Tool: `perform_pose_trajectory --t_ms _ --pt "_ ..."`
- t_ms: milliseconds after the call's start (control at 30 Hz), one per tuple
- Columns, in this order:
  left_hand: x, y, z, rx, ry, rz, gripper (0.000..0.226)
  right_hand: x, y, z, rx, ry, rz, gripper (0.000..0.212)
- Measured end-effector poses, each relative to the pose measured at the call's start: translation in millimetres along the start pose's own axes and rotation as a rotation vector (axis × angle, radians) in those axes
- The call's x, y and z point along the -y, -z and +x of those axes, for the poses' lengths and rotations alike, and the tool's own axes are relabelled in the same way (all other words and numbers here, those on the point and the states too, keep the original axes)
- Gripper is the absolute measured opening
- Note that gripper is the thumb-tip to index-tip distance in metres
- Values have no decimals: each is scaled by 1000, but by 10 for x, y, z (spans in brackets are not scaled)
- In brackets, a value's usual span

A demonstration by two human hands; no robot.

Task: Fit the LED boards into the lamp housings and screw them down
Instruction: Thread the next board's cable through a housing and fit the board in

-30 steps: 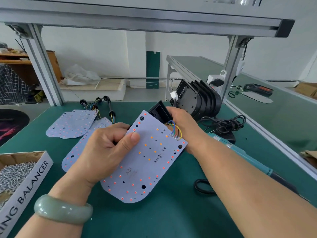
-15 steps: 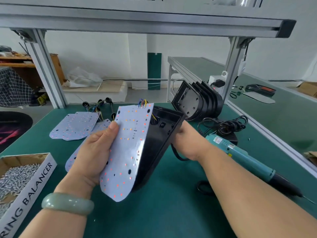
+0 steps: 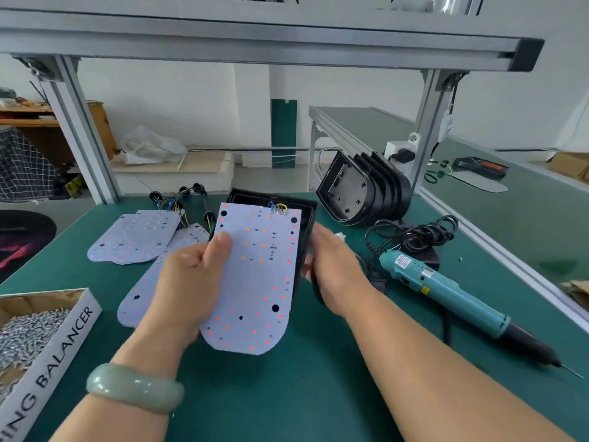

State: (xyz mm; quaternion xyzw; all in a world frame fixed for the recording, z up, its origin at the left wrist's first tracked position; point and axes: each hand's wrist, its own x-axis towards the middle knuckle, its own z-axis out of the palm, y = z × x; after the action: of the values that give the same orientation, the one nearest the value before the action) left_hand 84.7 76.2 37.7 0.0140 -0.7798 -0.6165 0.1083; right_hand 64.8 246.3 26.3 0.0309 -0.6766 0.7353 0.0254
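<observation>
A white LED board [image 3: 258, 275] with red and orange dots lies over a black lamp housing [image 3: 302, 218]; coloured wires sit at its far edge. My left hand [image 3: 191, 282] grips the board's left edge, thumb on top. My right hand [image 3: 331, 266], blurred, holds the housing's right side. A stack of black housings [image 3: 363, 189] leans at the back right. More LED boards [image 3: 137, 237] lie flat on the green mat at the left. A teal electric screwdriver [image 3: 446, 291] lies to the right.
A cardboard box of screws [image 3: 25, 330] sits at the front left. Black cable coils [image 3: 414, 234] lie behind the screwdriver. Aluminium frame posts [image 3: 83, 129] stand at the table's back corners. A second green bench [image 3: 478, 186] runs along the right.
The board and housing have swung from standing on edge to lying flat, facing up. My left thumb now rests on top of the board; my right hand moved along the housing's right side.
</observation>
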Motion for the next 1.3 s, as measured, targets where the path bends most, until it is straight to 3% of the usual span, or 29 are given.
perform_pose_trajectory --t_ms 100,200,300,500,633,733,833,867,933,1033,1133,1167,1233,1300 --pt "41 -90 1 -18 39 15 52 60 19 -28 -8 44 277 42" --pt "39 -167 -42 1 22 14 48 72 17 -65 -143 150 48 29" --pt "35 -187 -52 -62 -85 39 44 32 39 -110 -268 167 -187 35" --pt "30 -256 -69 -237 -279 270 52 51 -48 -216 -325 296 -267 31" --pt "65 -327 -105 -124 -322 417 56 73 20 -175 -389 361 -156 23" --pt "53 -395 -157 -146 -407 427 53 55 75 -163 -341 335 -11 19" --pt "36 -407 -170 -236 -562 431 25 38 50 -192 -279 327 101 14" --pt "21 -404 -178 -224 -579 407 15 47 41 -194 -277 333 147 16" --pt "9 -378 -194 -135 -570 199 32 63 51 -189 -281 338 201 18" --pt "-94 -282 -186 -120 -479 -323 52 102 97 -207 -284 309 239 20" --pt "-105 -199 -101 4 -320 -315 48 134 71 -231 -225 335 169 22" --pt "-93 -196 -82 65 -283 -268 37 139 48 -239 -201 347 146 22" --pt "-94 -197 -42 32 -277 -202 5 142 13 -258 -156 357 139 24" --pt "-103 -203 -11 -38 -260 -194 12 148 8 -277 -135 341 119 29"
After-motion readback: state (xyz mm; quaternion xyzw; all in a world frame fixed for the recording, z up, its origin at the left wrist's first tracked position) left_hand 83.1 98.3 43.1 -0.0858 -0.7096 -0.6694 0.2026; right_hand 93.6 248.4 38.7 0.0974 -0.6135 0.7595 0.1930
